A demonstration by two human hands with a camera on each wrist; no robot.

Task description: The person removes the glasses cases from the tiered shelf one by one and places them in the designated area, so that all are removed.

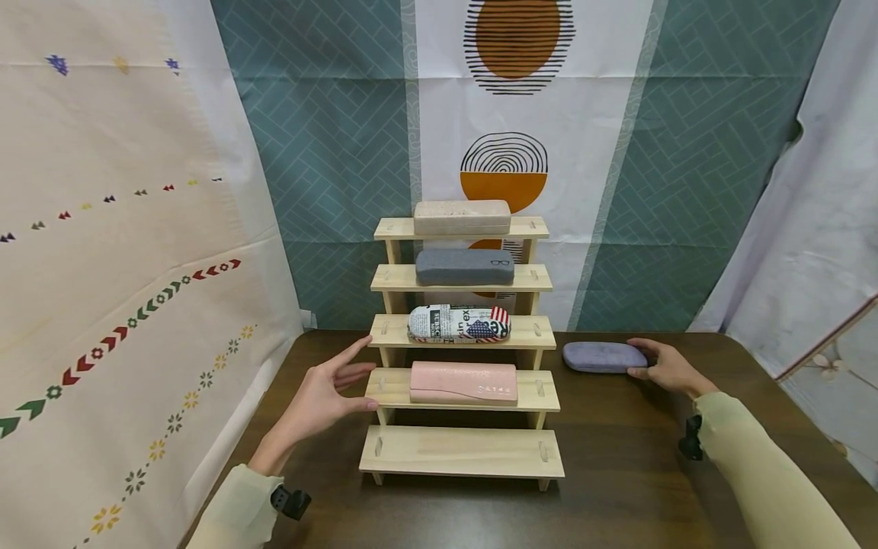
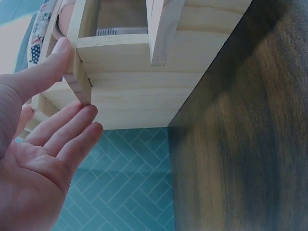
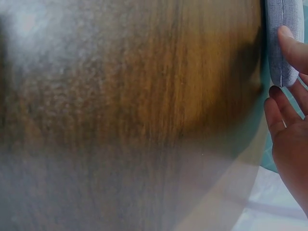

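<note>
In the head view, a five-step wooden display stand (image 1: 461, 451) stands mid-table. My left hand (image 1: 322, 396) holds the end of its second step from the bottom, thumb at the front edge and fingers behind; the left wrist view shows this board end (image 2: 79, 84) between them. My right hand (image 1: 668, 369) grips the right end of a purple-grey glasses case (image 1: 600, 357) right of the stand, thumb on its near side. In the right wrist view, the fabric case (image 3: 283, 45) shows at the upper right edge. Whether it touches the table cannot be told.
Upper steps each bear one case: pink (image 1: 463, 381), newspaper-print (image 1: 458, 324), blue-grey (image 1: 465, 267) and beige (image 1: 463, 218). The lowest step bears nothing. Patterned cloths (image 1: 329, 152) hang behind and beside the dark wooden table (image 1: 617, 473).
</note>
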